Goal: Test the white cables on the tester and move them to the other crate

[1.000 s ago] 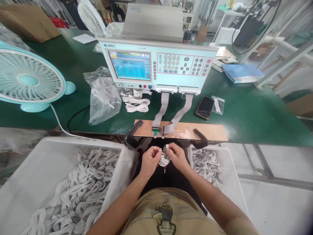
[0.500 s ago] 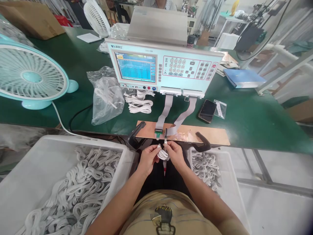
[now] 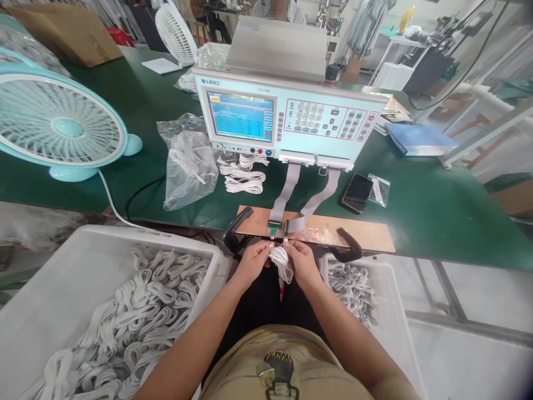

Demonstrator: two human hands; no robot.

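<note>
Coiled white cable (image 3: 282,262), ends and long axis toward the clamped board (image 3: 370,235).

A light-blue fan (image 3: 69,128) stands at the left of the green table (image 3: 425,191), a cardboard box (image 3: 69,33) behind it; right, a phone (image 3: 357,193) lies just beside a small clear bag (image 3: 379,190), with what seems a blue folder (image 3: 420,138) beyond

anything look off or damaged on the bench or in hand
The board has a shiny, blotchy patch beside the right clamp, unlike its plain tan end; wear or tape, I can't tell. The held coil shows nothing odd.
</note>
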